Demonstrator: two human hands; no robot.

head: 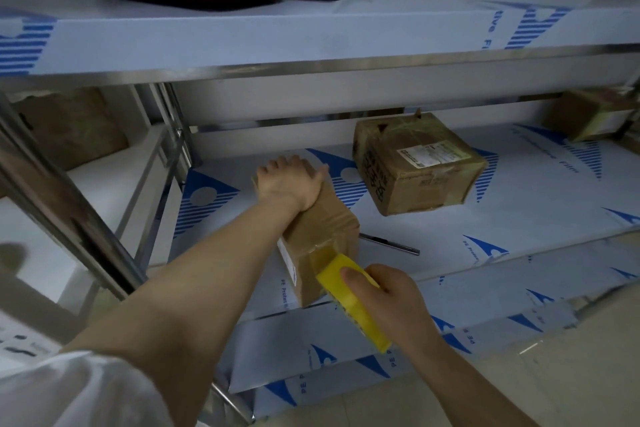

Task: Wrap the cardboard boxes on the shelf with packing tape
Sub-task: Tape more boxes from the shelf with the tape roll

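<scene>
Left hand (289,180) outstretched, grip over box (322,229) end; right hand (398,305) grip round tape roll (358,317).

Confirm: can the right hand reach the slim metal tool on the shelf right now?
Probably not as is: the right hand grips the yellow tape roll. The shelf between it and the slim metal tool looks free.

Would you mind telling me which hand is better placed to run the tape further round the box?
Right: the right hand grips the yellow tape roll against the box; the left hand holds its far end.
</scene>
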